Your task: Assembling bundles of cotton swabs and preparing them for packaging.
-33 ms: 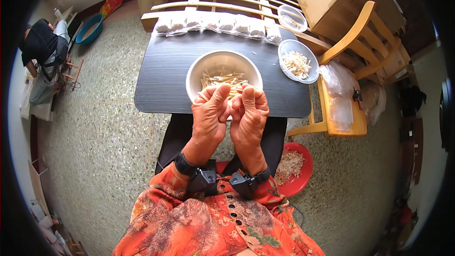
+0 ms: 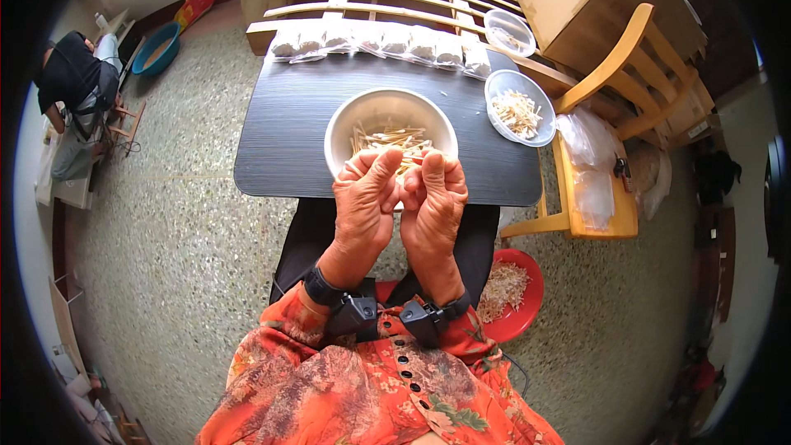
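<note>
My left hand (image 2: 362, 198) and my right hand (image 2: 433, 198) are raised close together at the near rim of a whitish bowl (image 2: 336, 128). Both are closed, with thumbs up and pressed against bent fingers. Whatever the fingertips pinch is mostly hidden and too small to name. In the bowl lies a loose heap of wooden cotton swabs (image 2: 394, 138), thin sticks with pale tips. The bowl stands on a dark table (image 2: 280, 136). A clear plastic bowl (image 2: 500, 86) with more swabs sits at the table's right edge.
Several clear packets (image 2: 371, 37) line the table's back edge before a slatted wooden frame (image 2: 371, 8). Right are a wooden chair (image 2: 606, 214) with plastic bags, a cardboard box (image 2: 568, 0), and a red basin (image 2: 531, 313) of pale bits. A person (image 2: 78, 74) sits far left.
</note>
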{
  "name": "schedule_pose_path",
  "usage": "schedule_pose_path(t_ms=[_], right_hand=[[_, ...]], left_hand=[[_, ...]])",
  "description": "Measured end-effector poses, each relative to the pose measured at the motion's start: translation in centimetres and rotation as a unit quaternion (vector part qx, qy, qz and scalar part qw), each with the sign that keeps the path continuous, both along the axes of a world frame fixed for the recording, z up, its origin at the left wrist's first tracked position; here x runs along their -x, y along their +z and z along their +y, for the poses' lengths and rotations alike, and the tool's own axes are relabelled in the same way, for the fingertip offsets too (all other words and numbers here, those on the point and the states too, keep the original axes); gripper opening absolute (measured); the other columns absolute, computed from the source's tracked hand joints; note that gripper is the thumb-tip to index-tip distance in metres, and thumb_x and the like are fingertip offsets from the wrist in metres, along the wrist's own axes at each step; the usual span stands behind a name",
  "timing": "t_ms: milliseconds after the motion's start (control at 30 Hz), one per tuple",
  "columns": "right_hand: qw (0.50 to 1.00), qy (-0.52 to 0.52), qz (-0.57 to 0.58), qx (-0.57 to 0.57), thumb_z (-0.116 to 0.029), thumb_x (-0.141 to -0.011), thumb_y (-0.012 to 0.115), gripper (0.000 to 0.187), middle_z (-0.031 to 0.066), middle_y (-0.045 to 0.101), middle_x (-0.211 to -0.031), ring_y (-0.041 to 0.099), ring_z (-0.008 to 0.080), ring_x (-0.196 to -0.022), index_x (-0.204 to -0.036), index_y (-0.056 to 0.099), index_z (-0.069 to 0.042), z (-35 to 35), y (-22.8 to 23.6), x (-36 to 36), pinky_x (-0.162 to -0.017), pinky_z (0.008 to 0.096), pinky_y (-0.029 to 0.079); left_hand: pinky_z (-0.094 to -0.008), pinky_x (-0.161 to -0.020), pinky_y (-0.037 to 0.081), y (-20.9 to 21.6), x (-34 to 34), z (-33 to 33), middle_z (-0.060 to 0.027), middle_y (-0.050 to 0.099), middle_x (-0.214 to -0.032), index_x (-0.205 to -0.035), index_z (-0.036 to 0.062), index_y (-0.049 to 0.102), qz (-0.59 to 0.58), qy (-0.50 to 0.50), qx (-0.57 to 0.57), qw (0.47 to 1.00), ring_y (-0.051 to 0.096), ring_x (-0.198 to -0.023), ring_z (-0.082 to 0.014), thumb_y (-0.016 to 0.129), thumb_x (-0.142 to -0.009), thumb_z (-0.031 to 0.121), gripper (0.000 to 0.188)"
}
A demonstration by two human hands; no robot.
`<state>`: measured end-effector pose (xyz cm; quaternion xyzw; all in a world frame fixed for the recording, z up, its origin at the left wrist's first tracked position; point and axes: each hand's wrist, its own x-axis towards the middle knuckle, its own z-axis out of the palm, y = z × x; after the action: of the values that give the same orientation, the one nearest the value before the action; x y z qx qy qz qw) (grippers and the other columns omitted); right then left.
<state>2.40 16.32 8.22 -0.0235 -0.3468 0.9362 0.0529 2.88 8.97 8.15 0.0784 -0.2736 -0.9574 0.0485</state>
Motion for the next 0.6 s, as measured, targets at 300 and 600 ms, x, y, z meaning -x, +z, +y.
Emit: schedule_pose_path(t_ms=[300, 600], right_hand=[[0.996, 0.053, -0.039, 0.058, -0.015, -0.088, 0.059, 0.015, 0.0021, 0.055, -0.067, 0.046, 0.0053, -0.054, -0.092, 0.059, 0.000, 0.4, -0.5, 0.4, -0.045, 0.0158, 0.035], [0.997, 0.075, -0.018, 0.027, -0.014, -0.090, 0.054, 0.018, -0.0004, 0.048, -0.063, 0.040, 0.0050, -0.052, -0.098, 0.058, 0.001, 1.1, -0.3, 0.2, -0.046, 0.0160, 0.032]], left_hand=[[-0.0174, -0.039, 0.025, 0.9, -0.2, 0.3, 0.0056, 0.046, -0.055, -0.090, 0.0001, 0.063, -0.006, 0.039, 0.047, 0.998, 0.032, -0.043, -0.0010, 0.063, -0.083, 0.006, 0.010], [-0.0178, -0.039, 0.025, 0.1, -0.1, 0.0, 0.0055, 0.044, -0.056, -0.100, -0.0022, 0.060, 0.023, -0.003, 0.035, 0.999, 0.029, -0.044, -0.0016, 0.060, -0.085, 0.007, 0.017]])
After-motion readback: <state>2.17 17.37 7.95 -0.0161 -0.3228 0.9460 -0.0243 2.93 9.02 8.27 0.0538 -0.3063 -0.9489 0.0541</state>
